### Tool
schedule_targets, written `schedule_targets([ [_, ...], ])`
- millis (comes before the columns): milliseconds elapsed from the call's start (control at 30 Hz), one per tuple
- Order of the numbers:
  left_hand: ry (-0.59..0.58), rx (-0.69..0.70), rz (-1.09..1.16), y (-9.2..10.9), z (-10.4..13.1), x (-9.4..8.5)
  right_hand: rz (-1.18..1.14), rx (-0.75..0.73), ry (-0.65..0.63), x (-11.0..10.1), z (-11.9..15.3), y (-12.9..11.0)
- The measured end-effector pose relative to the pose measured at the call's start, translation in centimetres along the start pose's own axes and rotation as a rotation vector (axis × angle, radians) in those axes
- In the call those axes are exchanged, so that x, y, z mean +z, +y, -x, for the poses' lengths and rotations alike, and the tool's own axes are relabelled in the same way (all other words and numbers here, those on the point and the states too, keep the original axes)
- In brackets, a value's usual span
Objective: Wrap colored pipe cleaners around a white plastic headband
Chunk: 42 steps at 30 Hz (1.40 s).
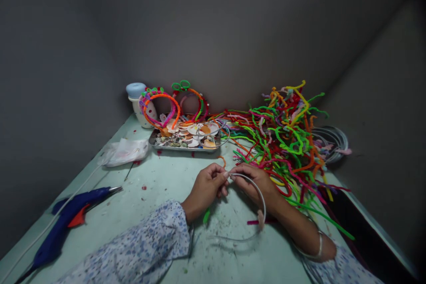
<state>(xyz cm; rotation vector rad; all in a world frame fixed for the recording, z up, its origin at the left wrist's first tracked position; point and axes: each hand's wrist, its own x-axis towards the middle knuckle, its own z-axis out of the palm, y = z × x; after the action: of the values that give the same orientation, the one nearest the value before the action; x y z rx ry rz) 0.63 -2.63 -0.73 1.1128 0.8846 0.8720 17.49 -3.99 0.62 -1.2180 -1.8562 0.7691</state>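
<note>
My left hand (pixel 209 186) is closed in a pinch at the tip of a thin grey headband (pixel 264 204). Fingers of my right hand (pixel 254 183) are closed on the same end, their tips meeting the left thumb. From there the band curves round toward me, its far end low over the table. A tuft of pale pink fuzz (pixel 260 220) clings partway along it. Any small piece between the fingertips is too tiny to make out. Below my left hand shows a bit of green pipe cleaner (pixel 206 216), and a magenta pipe cleaner (pixel 253 222) passes behind the band.
Tangled pipe cleaners (pixel 289 137) heap at the right, beside coiled grey bands (pixel 337 142). A metal tray (pixel 186 148) of shells stands at the back, with fuzzy finished headbands (pixel 161 97) behind. On the left are a blue glue gun (pixel 56 230), a plastic bag (pixel 128 151) and a lidded jar (pixel 136 91).
</note>
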Motion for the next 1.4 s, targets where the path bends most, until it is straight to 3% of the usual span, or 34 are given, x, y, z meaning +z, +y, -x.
schedule_targets([
  [367, -0.023, -0.043, 0.008, 0.3, -0.2, -0.1, 0.198, -0.214, -0.045, -0.4, 0.2, 0.7],
  [633, -0.058, -0.077, -0.007, 0.6, -0.3, -0.3, 0.271, -0.358, -0.005, -0.2, 0.3, 1.4],
  [1200, -0.182, -0.113, 0.02, 0.9, -0.5, -0.8, 0.357, -0.452, 0.063, -0.5, 0.5, 1.2],
  [1300, -0.151, -0.098, 0.057, 0.7, -0.5, -0.7, 0.344, -0.443, 0.087, -0.4, 0.4, 1.5],
  [1400, -0.062, -0.06, 0.085, 0.6, -0.5, -0.5, 0.293, -0.401, 0.192, -0.3, 0.2, 1.5],
])
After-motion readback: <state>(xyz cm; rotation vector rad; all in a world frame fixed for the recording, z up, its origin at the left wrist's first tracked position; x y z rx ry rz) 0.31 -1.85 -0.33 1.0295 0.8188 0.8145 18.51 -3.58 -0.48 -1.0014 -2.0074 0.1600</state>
